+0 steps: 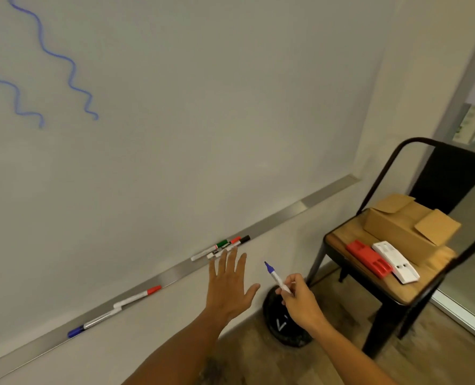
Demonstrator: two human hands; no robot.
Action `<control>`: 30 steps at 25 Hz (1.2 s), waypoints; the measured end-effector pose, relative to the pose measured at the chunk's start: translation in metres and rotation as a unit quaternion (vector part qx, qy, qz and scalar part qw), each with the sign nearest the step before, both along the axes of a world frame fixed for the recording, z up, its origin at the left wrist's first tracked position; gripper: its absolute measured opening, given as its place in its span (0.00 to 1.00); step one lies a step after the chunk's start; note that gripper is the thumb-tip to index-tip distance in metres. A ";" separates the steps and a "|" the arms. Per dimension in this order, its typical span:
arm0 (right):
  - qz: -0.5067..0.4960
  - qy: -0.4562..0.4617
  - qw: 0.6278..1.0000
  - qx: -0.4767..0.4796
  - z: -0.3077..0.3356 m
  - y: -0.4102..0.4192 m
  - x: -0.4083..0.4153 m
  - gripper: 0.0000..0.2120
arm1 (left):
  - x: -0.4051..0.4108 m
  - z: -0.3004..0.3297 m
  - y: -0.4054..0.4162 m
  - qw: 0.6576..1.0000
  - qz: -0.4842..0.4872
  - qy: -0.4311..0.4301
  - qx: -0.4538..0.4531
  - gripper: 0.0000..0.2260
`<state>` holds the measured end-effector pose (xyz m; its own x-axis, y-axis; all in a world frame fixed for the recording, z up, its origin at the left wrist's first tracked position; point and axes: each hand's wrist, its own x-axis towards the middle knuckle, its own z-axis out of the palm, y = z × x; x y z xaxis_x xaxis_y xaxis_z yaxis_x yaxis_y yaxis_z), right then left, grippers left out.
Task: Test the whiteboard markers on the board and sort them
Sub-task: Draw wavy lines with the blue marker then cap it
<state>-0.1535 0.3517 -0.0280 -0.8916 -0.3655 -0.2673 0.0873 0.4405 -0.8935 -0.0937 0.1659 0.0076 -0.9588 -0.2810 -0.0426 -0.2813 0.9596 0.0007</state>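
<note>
So, head view only, quick notes:

1. Left hand [229, 284] is stretched toward the tray with fingers spread flat, holding nothing. Its fingertips sit just in front of the marker cluster; contact cannot be told.
2. Right hand [297, 300] pinches an uncapped blue marker [276, 277] between thumb and fingers, low on the barrel. The blue tip points up and left, off the board, in the air.
3. Whiteboard [203, 107] fills most of the view. Two wavy blue lines [55, 55] are drawn at upper left. No words on the board.
4. Metal tray [272, 218] runs along the board's bottom edge, slanting up to the right.
5. On the tray near the left hand: green-capped marker [212, 248], red-capped marker [226, 245] and black-capped marker [237, 242], lying close together, touching or nearly so. Barrels carry dark label print, too blurred to read.
6. Further left on the tray: another red marker [139, 295], white barrel, lying alone. Just beyond it a blue-capped marker [92, 323], end to end with the red one.
7. Chair [369, 279] stands at right, dark metal frame, wooden seat.
8. On the seat: open cardboard box [397, 229], a red tray [368, 258] and a white tray [396, 261] side by side, touching. Small dark marks on the white one, not readable.
9. Round black object [283, 329] sits on the wood floor below the right hand, with a white mark on top, not legible.
</note>
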 end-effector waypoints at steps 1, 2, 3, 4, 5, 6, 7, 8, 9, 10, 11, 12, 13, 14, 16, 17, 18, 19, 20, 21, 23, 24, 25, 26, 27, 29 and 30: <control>-0.001 -0.013 1.000 0.025 -0.008 0.006 -0.004 0.05 | -0.006 -0.010 0.004 1.000 -0.001 -0.011 0.011 0.38; -0.002 -0.025 0.999 0.046 -0.017 0.012 -0.009 0.07 | -0.012 -0.020 0.007 1.000 -0.003 -0.016 0.019 0.39; -0.003 -0.036 0.997 0.062 -0.027 0.016 -0.014 0.09 | -0.019 -0.029 0.010 1.000 -0.011 -0.017 0.020 0.39; -0.002 -0.045 0.996 0.077 -0.037 0.020 -0.018 0.12 | -0.026 -0.039 0.013 0.999 -0.022 -0.019 0.018 0.39; -0.003 -0.053 0.994 0.093 -0.045 0.023 -0.021 0.16 | -0.031 -0.048 0.015 0.999 -0.033 -0.023 0.021 0.39; -0.009 -0.062 0.992 0.110 -0.053 0.024 -0.024 0.18 | -0.037 -0.056 0.016 0.998 -0.043 -0.026 0.030 0.39; -0.020 -0.073 0.989 0.126 -0.062 0.024 -0.027 0.18 | -0.044 -0.064 0.017 0.997 -0.051 -0.030 0.039 0.39; -0.030 -0.081 0.987 0.138 -0.071 0.022 -0.029 0.16 | -0.050 -0.071 0.017 0.997 -0.057 -0.033 0.047 0.39; -0.036 -0.089 0.984 0.149 -0.079 0.019 -0.030 0.14 | -0.057 -0.079 0.016 0.996 -0.058 -0.039 0.056 0.39; -0.042 -0.098 0.982 0.157 -0.086 0.017 -0.030 0.12 | -0.063 -0.087 0.016 0.995 -0.058 -0.048 0.065 0.39; -0.050 -0.110 0.980 0.160 -0.093 0.014 -0.031 0.12 | -0.068 -0.094 0.015 0.994 -0.060 -0.057 0.071 0.39; -0.059 -0.120 0.978 0.162 -0.099 0.013 -0.032 0.12 | -0.071 -0.103 0.014 0.993 -0.065 -0.066 0.074 0.39; -0.070 -0.130 0.975 0.164 -0.106 0.012 -0.032 0.12 | -0.073 -0.110 0.013 0.992 -0.072 -0.072 0.076 0.39; -0.084 -0.136 0.973 0.165 -0.110 0.012 -0.031 0.12 | -0.074 -0.116 0.013 0.990 -0.080 -0.078 0.080 0.39; -0.119 -0.155 0.967 0.162 -0.114 0.011 -0.032 0.11 | -0.076 -0.131 0.012 0.987 -0.093 -0.100 0.087 0.39; -0.136 -0.168 0.964 0.156 -0.115 0.011 -0.033 0.09 | -0.077 -0.137 0.012 0.986 -0.096 -0.107 0.088 0.39; -0.150 -0.185 0.960 0.146 -0.116 0.011 -0.035 0.07 | -0.079 -0.142 0.013 0.984 -0.098 -0.114 0.092 0.39; -0.162 -0.200 0.956 0.137 -0.119 0.011 -0.037 0.06 | -0.081 -0.147 0.015 0.983 -0.100 -0.122 0.096 0.38; -0.170 -0.213 0.953 0.133 -0.124 0.011 -0.041 0.06 | -0.083 -0.153 0.016 0.981 -0.102 -0.134 0.096 0.38; -0.174 -0.224 0.950 0.130 -0.131 0.013 -0.046 0.06 | -0.086 -0.158 0.018 0.979 -0.104 -0.147 0.094 0.38; -0.167 -0.245 0.946 0.129 -0.148 0.015 -0.055 0.09 | -0.087 -0.172 0.022 0.978 -0.097 -0.158 0.097 0.37; -0.161 -0.257 0.944 0.129 -0.156 0.016 -0.060 0.09 | -0.088 -0.180 0.023 0.978 -0.096 -0.157 0.096 0.37; -0.158 -0.264 0.943 0.130 -0.168 0.017 -0.065 0.09 | -0.089 -0.190 0.025 0.979 -0.092 -0.156 0.091 0.36; -0.157 -0.271 0.940 0.135 -0.178 0.017 -0.069 0.07 | -0.090 -0.199 0.028 0.979 -0.085 -0.164 0.091 0.36; -0.162 -0.279 0.937 0.137 -0.189 0.018 -0.074 0.05 | -0.089 -0.211 0.031 0.978 -0.077 -0.168 0.093 0.36; -0.169 -0.298 0.929 0.143 -0.214 0.018 -0.082 0.02 | -0.089 -0.231 0.038 0.976 -0.055 -0.186 0.102 0.38; -0.168 -0.313 0.924 0.145 -0.227 0.018 -0.086 0.02 | -0.089 -0.239 0.042 0.972 -0.047 -0.201 0.111 0.39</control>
